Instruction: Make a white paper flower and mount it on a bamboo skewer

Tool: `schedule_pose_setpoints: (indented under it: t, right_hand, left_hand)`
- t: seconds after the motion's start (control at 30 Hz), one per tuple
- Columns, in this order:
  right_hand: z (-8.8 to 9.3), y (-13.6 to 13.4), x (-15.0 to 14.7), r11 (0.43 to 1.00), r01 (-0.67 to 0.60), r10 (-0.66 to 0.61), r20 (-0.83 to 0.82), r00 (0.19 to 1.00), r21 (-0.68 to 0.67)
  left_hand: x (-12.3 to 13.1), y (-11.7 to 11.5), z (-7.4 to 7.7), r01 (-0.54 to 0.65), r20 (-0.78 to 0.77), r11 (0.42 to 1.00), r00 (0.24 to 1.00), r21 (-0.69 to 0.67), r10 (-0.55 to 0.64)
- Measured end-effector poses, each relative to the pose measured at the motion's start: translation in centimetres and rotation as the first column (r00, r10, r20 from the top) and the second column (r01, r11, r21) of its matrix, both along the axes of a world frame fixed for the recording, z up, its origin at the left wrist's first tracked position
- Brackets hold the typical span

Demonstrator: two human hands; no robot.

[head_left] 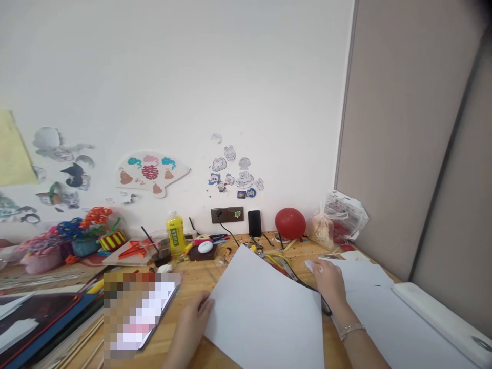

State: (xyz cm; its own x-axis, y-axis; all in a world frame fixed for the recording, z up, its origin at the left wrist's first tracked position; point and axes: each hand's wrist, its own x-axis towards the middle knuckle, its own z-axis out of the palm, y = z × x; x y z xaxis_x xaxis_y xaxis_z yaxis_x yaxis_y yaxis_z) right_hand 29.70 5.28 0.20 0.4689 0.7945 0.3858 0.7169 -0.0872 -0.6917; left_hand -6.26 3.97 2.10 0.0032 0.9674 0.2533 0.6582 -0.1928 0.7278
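A large blank white sheet of paper [265, 312] lies at an angle on the wooden table in front of me. My left hand [193, 319] grips its left edge, thumb and fingers closed on it. To the right of the sheet, my right hand [331, 281] has its fingers curled together around a small white piece [309, 265], whose kind is unclear. Black handles [326, 304] of a tool show beside the sheet, close to that wrist. More white paper [363, 274] lies right of my right hand.
A phone [159, 315] lies left of the sheet, partly pixelated. Behind stand a yellow drink bottle [176, 233], a red balloon [290, 223] and an upright dark phone [254, 223]. A long white roll [442, 323] lies at right. Yarn flower pots [85, 245] line the back left.
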Motion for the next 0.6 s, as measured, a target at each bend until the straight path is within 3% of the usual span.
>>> schedule_pose_setpoints:
  t: [0.1, 0.17, 0.27, 0.33, 0.47, 0.53, 0.6]
  right_hand:
    - [0.3, 0.2, -1.4, 0.983, -0.181, 0.182, -0.046, 0.982, 0.024]
    - [0.5, 0.1, -2.5, 0.948, -0.316, 0.318, -0.097, 0.943, 0.032]
    - [0.5, -0.1, -4.2, 0.890, -0.453, 0.455, -0.173, 0.874, 0.053]
    - [0.3, -0.1, -5.5, 0.879, -0.470, 0.474, -0.231, 0.850, 0.076]
    - [-0.3, 0.0, -8.4, 0.887, -0.435, 0.461, -0.344, 0.818, 0.153]
    - [-0.6, -0.1, -9.9, 0.881, -0.434, 0.473, -0.383, 0.793, 0.189]
    - [-0.9, -0.3, -11.1, 0.873, -0.436, 0.487, -0.412, 0.770, 0.218]
  left_hand:
    - [-1.1, 0.0, 1.5, -0.009, 0.134, 1.000, 0.991, 0.030, 0.005]
    - [-2.0, 0.1, 2.2, -0.090, 0.265, 0.996, 0.960, -0.009, 0.089]
    - [-3.9, 0.4, 2.6, -0.225, 0.465, 0.966, 0.846, -0.131, 0.260]
    - [-5.0, 1.0, 2.3, -0.247, 0.628, 0.949, 0.711, -0.198, 0.316]
    - [-4.9, 1.7, 1.4, -0.063, 0.899, 0.981, 0.393, -0.181, 0.191]
    - [-3.4, 1.2, 1.2, 0.064, 0.914, 0.968, 0.349, -0.243, 0.206]
    - [-1.5, 0.1, 1.3, 0.221, 0.900, 0.938, 0.404, -0.269, 0.163]
